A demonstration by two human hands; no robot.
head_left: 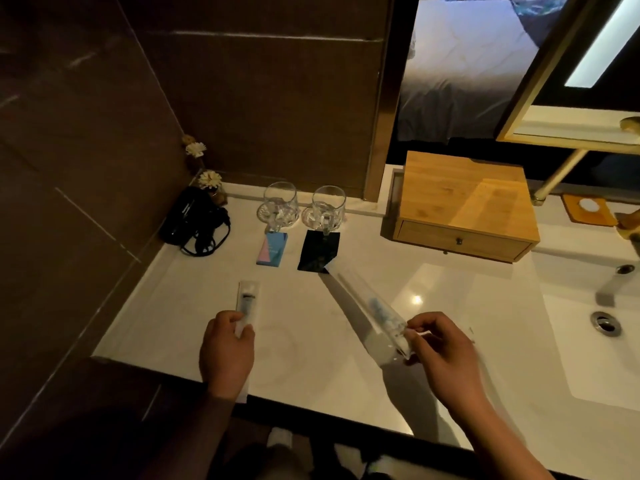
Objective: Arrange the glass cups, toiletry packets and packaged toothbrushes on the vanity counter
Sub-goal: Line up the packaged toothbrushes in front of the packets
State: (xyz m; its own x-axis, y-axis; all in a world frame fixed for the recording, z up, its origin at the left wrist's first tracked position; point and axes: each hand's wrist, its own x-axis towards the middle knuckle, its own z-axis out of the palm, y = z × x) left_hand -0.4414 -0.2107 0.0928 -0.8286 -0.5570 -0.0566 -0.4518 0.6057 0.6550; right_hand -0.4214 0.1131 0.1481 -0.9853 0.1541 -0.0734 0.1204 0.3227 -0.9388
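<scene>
Two glass cups (280, 206) (327, 208) stand side by side at the back of the white vanity counter (194, 306). In front of them lie a blue-and-pink toiletry packet (272, 249) and a black packet (319, 251). My left hand (227, 351) grips the near end of a clear packaged toothbrush (247, 303) that lies on the counter. My right hand (441, 355) pinches the near end of a second packaged toothbrush (367, 303), held tilted above the counter with its far tip pointing at the black packet.
A black hair dryer (192, 220) with a coiled cord lies in the back left corner beside a small flower ornament (210, 181). A wooden drawer box (464, 206) stands right of the cups. The sink basin (606, 323) and tap (616, 282) are at the right.
</scene>
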